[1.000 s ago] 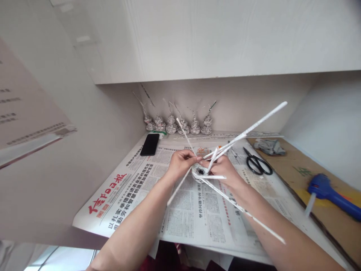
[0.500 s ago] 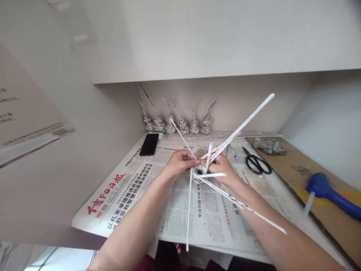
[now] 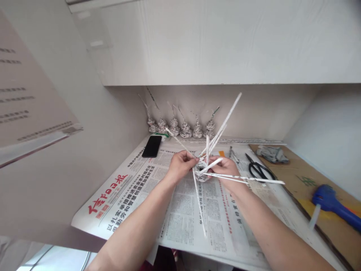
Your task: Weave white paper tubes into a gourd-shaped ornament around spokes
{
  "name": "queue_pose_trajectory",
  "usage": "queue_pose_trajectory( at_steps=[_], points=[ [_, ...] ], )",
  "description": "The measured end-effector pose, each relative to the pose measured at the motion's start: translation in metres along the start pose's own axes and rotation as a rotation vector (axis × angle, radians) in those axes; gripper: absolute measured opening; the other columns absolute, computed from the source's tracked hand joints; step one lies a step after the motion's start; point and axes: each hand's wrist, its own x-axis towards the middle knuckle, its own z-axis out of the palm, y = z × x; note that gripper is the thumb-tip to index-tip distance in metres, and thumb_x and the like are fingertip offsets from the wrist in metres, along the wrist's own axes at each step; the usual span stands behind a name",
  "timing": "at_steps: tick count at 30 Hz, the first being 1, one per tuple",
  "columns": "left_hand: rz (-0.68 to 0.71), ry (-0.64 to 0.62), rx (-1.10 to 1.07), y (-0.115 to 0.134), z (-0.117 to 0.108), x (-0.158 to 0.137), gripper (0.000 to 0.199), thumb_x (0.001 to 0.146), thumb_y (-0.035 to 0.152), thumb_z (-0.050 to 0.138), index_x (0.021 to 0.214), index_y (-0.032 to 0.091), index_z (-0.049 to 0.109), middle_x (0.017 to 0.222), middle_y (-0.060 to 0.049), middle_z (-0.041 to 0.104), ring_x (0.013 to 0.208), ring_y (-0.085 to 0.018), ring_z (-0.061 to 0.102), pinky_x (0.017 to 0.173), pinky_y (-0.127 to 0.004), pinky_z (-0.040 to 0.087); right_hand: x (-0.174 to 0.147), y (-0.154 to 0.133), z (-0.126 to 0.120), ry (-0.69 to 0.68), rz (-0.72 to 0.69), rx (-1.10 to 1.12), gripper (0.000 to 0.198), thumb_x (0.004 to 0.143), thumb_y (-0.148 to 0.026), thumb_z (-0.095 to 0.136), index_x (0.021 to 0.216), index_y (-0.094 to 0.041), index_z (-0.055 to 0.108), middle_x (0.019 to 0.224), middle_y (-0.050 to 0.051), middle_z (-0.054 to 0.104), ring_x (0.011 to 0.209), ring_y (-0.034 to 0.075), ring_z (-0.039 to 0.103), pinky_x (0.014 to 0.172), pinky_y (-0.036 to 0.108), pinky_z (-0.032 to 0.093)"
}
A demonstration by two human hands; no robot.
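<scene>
Between my hands is a small woven piece of rolled newspaper (image 3: 202,176), with a dark hole in its middle and several long white paper sticks (image 3: 225,120) jutting out in different directions. My left hand (image 3: 182,164) pinches its left rim between thumb and fingers, where one stick points up left and another hangs toward the front edge. My right hand (image 3: 224,167) grips the right side, its fingers partly hidden behind the sticks. The piece is held above the newspaper sheet (image 3: 180,210) spread on the table.
Several gourd-shaped woven paper pieces (image 3: 186,131) line the back wall, with paper sticks (image 3: 254,142) lying nearby. A black phone (image 3: 152,146) is at back left. Black-handled scissors (image 3: 261,171), a crumpled cloth (image 3: 272,154), cardboard (image 3: 299,175) and a blue glue gun (image 3: 335,203) sit right. A cabinet panel (image 3: 220,45) overhangs.
The woven piece has turned in my hands: its right-hand sticks swung upward to nearly level, and the front one shifted right. Both hands keep hold. The view has tilted slightly.
</scene>
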Motion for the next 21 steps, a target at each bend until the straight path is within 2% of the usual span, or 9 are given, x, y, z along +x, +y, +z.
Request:
queue_pose_trajectory(
  at_steps=[4, 9, 13, 17, 21],
  points=[
    [-0.07, -0.07, 0.005, 0.002, -0.001, -0.001, 0.026, 0.058, 0.029, 0.08, 0.068, 0.013, 0.063, 0.06, -0.001, 0.065, 0.051, -0.01, 0.056, 0.048, -0.022, 0.042, 0.002, 0.005, 0.0, 0.037, -0.048, -0.069, 0.015, 0.06, -0.028, 0.074, 0.068, -0.017, 0.067, 0.06, 0.001, 0.066, 0.051, 0.015, 0.059, 0.049, 0.026, 0.048],
    [-0.117, -0.029, -0.002, 0.002, -0.001, 0.0, 0.024, 0.056, 0.026, 0.081, 0.07, 0.012, 0.067, 0.06, 0.0, 0.065, 0.048, -0.009, 0.054, 0.046, -0.021, 0.039, 0.0, 0.004, 0.003, 0.045, -0.086, -0.09, 0.019, 0.063, -0.033, 0.074, 0.07, -0.018, 0.066, 0.061, 0.0, 0.064, 0.051, 0.013, 0.057, 0.049, 0.025, 0.047],
    [-0.071, -0.021, 0.023, -0.004, -0.001, 0.002, 0.021, 0.057, 0.024, 0.079, 0.068, 0.012, 0.066, 0.059, 0.0, 0.065, 0.05, -0.01, 0.055, 0.05, -0.021, 0.041, -0.002, 0.003, 0.007, 0.033, -0.048, -0.028, 0.025, 0.059, -0.036, 0.077, 0.072, -0.018, 0.065, 0.058, -0.001, 0.063, 0.047, 0.013, 0.056, 0.046, 0.026, 0.047],
    [0.016, -0.035, 0.036, -0.008, 0.0, 0.002, 0.018, 0.059, 0.022, 0.077, 0.067, 0.013, 0.064, 0.063, -0.001, 0.066, 0.056, -0.011, 0.058, 0.057, -0.022, 0.044, 0.0, 0.004, 0.008, 0.039, 0.005, -0.008, 0.034, 0.055, -0.036, 0.079, 0.081, -0.018, 0.069, 0.06, 0.0, 0.066, 0.047, 0.016, 0.058, 0.045, 0.028, 0.049],
    [0.094, -0.034, 0.097, -0.008, 0.003, 0.0, 0.016, 0.062, 0.022, 0.075, 0.068, 0.013, 0.063, 0.063, 0.0, 0.065, 0.056, -0.011, 0.057, 0.055, -0.021, 0.043, 0.003, 0.003, 0.006, 0.087, 0.024, -0.058, 0.028, 0.057, -0.031, 0.074, 0.081, -0.018, 0.071, 0.068, 0.003, 0.07, 0.047, 0.015, 0.059, 0.044, 0.027, 0.047]
  ],
)
